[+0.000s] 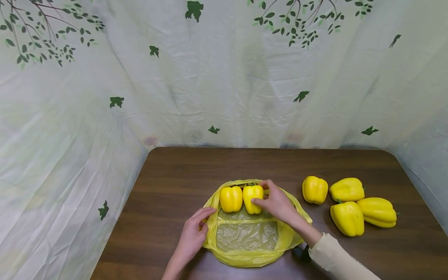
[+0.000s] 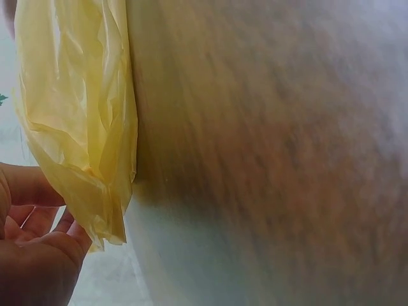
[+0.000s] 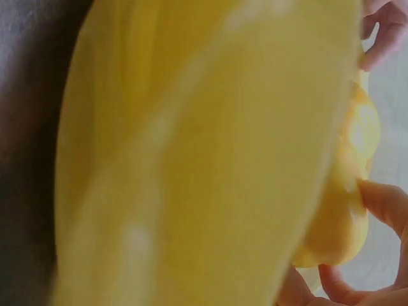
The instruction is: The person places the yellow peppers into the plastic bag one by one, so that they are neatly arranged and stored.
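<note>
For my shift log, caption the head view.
Right hand grips a yellow pepper beside another inside an open yellow bag; left hand holds its edge, four peppers on the table.

The tabletop (image 1: 210, 161) is dark brown wood, its grain running from 9 to 3 o'clock, with rounded corners at 11 and 1 o'clock and a paler sheen towards 6. Near its middle lies a yellow bag (image 1: 245, 261), its mouth spread wide and facing up. Out from the bag, at 2 o'clock, sits a yellow pepper (image 1: 315, 189). Just beside it, between 2 and 3, a second pepper (image 1: 347, 189) lies on its side, stem to 3. At 3 o'clock a third pepper (image 1: 347, 219) has its stem to 11; against its right side lies a fourth pepper (image 1: 378, 212), farther out, stem to 3.
</note>
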`<state>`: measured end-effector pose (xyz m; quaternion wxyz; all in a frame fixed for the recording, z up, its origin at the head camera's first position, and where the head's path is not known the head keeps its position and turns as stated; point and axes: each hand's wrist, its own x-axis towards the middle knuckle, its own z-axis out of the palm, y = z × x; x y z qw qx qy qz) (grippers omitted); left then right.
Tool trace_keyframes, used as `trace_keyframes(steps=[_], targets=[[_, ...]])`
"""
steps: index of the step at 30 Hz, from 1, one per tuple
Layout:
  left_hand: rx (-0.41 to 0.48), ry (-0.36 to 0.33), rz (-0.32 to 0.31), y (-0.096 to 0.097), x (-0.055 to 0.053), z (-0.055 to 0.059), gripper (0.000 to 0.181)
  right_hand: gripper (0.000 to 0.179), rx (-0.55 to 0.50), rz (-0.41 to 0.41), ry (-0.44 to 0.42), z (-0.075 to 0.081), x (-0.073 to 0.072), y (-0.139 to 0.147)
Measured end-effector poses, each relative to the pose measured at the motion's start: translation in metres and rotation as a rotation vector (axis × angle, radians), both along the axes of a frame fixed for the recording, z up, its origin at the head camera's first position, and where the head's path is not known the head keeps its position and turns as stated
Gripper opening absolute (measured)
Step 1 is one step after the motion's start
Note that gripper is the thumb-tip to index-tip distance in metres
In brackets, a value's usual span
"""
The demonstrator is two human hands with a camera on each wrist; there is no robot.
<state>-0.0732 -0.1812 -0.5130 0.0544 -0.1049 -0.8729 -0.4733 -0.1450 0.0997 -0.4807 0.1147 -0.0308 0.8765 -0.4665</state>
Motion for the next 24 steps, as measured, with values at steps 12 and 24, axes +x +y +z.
trace_keyframes(steps=[12,24], targets=[[-0.012,0.032,-0.002,0.000,0.000,-0.002,0.054,0.063,-0.004,0.014,-0.022,0.000,0.001,0.000],[-0.006,0.003,0.001,0.000,0.001,0.002,0.053,0.066,-0.054,0.012,-0.046,0.008,0.013,0.011]])
